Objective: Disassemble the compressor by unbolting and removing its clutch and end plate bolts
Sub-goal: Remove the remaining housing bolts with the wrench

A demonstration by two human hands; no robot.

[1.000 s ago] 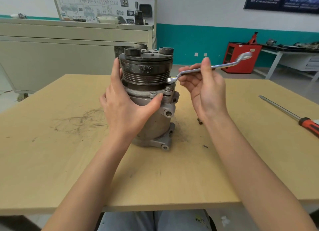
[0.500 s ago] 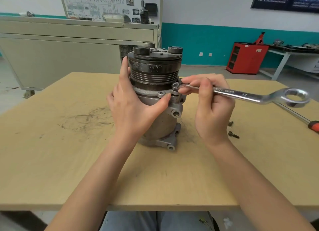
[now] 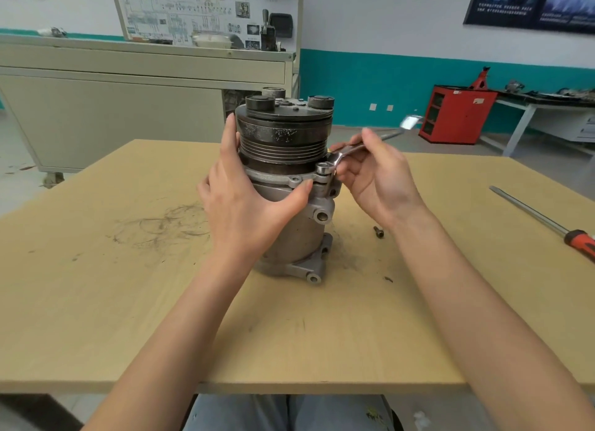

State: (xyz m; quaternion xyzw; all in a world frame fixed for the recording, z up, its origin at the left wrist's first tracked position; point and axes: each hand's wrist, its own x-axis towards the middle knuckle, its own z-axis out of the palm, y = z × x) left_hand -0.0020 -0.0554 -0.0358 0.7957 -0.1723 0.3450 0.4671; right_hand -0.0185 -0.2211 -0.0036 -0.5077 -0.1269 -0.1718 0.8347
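The left hand [image 3: 244,205] lays a wide grip against the compressor [image 3: 296,237], which stands upright on the tabletop [image 3: 96,301]. Its thumb lies along the flange and its straight fingers reach up the side of the clutch pulley [image 3: 283,140]. Just right of that grip, the right hand [image 3: 376,179] pinches a wrench [image 3: 341,155] whose ring end sits over a flange bolt, with a loose bolt [image 3: 379,232] below its wrist. Well to its right lies a screwdriver [image 3: 547,221], and the wrench's blurred far end points away toward a red cabinet [image 3: 457,115].
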